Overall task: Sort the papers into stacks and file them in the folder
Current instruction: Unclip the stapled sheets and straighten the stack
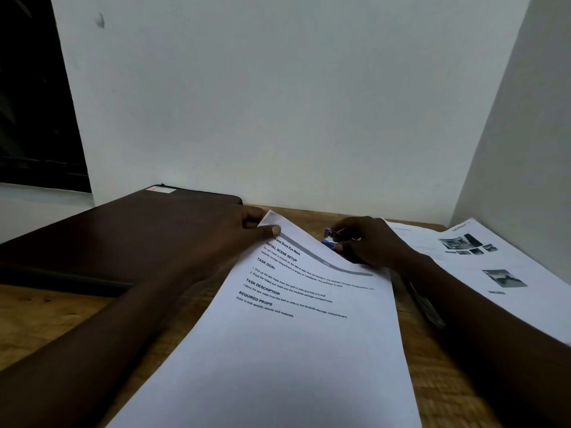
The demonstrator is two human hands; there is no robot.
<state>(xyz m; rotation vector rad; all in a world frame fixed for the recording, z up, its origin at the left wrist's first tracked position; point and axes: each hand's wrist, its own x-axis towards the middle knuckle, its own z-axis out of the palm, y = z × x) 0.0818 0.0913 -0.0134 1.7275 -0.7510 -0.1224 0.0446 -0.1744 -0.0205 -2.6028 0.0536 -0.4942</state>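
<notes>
A printed sheet with headings lies on the wooden table in front of me. My left hand pinches its top left corner and lifts it a little. Behind the raised top edge my right hand grips a small blue and silver stapler. A dark brown folder lies closed at the left, against the wall. More printed sheets with photos lie at the right.
A white wall stands close behind the table and a second wall closes the right side. A dark pen-like object lies on the table under my right forearm.
</notes>
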